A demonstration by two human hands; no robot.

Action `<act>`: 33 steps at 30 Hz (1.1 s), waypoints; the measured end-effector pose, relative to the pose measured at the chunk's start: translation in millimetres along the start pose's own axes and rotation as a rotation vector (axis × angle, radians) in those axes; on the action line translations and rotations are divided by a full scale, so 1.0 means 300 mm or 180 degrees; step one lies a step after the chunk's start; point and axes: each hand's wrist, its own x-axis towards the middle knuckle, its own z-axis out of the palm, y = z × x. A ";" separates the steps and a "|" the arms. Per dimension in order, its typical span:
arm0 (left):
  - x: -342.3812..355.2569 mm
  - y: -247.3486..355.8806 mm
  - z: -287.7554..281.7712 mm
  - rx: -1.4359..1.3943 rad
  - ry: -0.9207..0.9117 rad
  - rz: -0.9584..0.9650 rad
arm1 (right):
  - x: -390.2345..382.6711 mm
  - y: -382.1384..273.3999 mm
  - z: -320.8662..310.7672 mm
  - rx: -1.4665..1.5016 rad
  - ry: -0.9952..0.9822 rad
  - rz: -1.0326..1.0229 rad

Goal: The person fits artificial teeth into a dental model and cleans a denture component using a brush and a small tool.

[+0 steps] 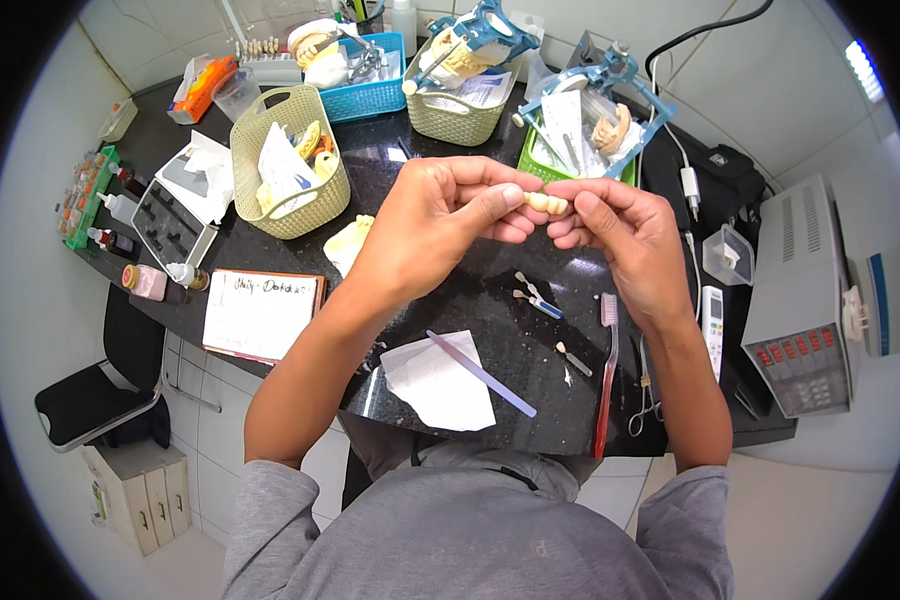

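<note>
A short row of cream-coloured artificial teeth, like a dental bridge (546, 203), is held up over the black worktop. My left hand (450, 210) pinches its left end between thumb and fingers. At its right end, the thumb and fingers of my right hand (625, 230) close on it too. Below my hands lie a few small shade-tab-like pieces (538, 300) and a single one (573, 358). A red toothbrush (606, 370) lies by my right forearm, beside metal scissor-handled forceps (645, 390). A translucent purple strip (480, 373) rests across a torn white paper (435, 385).
Behind my hands stand a beige basket (295, 220), a blue basket (370, 100) and a green basket (532, 160), with dental casts and blue articulators. A notebook (260, 315) and small bottles sit at the left. A grey box-shaped device (795, 300) stands at the right, near a remote (711, 325).
</note>
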 end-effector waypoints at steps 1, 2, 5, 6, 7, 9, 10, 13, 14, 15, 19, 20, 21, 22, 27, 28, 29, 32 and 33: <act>-0.002 0.003 0.000 0.0008 0.0002 -0.0006 | 0.000 -0.003 0.000 0.0004 -0.0014 0.0011; -0.003 0.005 -0.001 0.0017 0.0004 -0.0012 | 0.000 -0.007 0.000 0.0008 -0.0028 0.0022; -0.003 0.005 -0.005 -0.0008 0.0006 -0.0039 | 0.003 -0.011 -0.001 0.0015 -0.0076 0.0052; -0.003 0.005 -0.006 -0.0024 0.0009 -0.0048 | 0.005 -0.012 -0.001 0.0016 -0.0095 0.0060; -0.002 0.006 -0.006 -0.0090 0.0028 -0.0048 | 0.008 -0.011 -0.002 0.0041 -0.0100 0.0066; -0.004 0.007 -0.005 -0.0220 0.0072 -0.0042 | 0.015 -0.007 0.000 0.0091 -0.0119 0.0075; 0.000 0.010 -0.007 -0.0244 0.0071 -0.0041 | 0.024 -0.013 0.005 -0.0004 -0.0103 0.0050; -0.007 -0.010 -0.004 -0.0362 0.0105 -0.0085 | 0.022 -0.023 0.025 -0.0136 -0.0072 0.0049; -0.008 -0.007 -0.002 -0.0390 0.0098 -0.0094 | 0.028 -0.027 0.030 -0.0135 -0.0043 0.0051; -0.006 -0.004 -0.004 -0.0218 0.0121 -0.0024 | 0.038 -0.030 0.032 -0.0248 -0.0029 -0.0005; -0.002 -0.003 -0.015 0.0271 0.0342 0.0202 | 0.063 -0.020 0.032 -0.0583 -0.0117 -0.0271; -0.002 -0.003 -0.019 0.0316 0.0402 0.0261 | 0.071 -0.026 0.032 -0.0691 -0.0182 -0.0311; -0.003 0.005 -0.019 0.0058 0.0375 0.0130 | 0.080 -0.035 0.032 -0.0799 -0.0247 -0.0351; -0.004 0.012 -0.023 0.0037 0.0327 0.0111 | 0.086 -0.045 0.032 -0.0911 -0.0303 -0.0384; -0.014 0.056 -0.038 0.0280 0.0310 0.0142 | 0.129 -0.083 0.025 -0.0793 -0.0450 -0.0201; -0.017 0.060 -0.042 0.0367 0.0356 0.0200 | 0.146 -0.098 0.030 -0.0808 -0.0338 -0.0269; -0.025 0.057 -0.055 0.0579 0.0526 0.0298 | 0.168 -0.119 0.036 -0.0822 -0.0227 -0.0337; -0.008 0.093 -0.133 0.0644 0.0753 0.0858 | 0.255 -0.147 0.029 -0.1933 0.0296 -0.0943; 0.003 0.120 -0.165 0.0707 0.0829 0.0736 | 0.293 -0.154 0.025 -0.2277 0.0288 -0.1128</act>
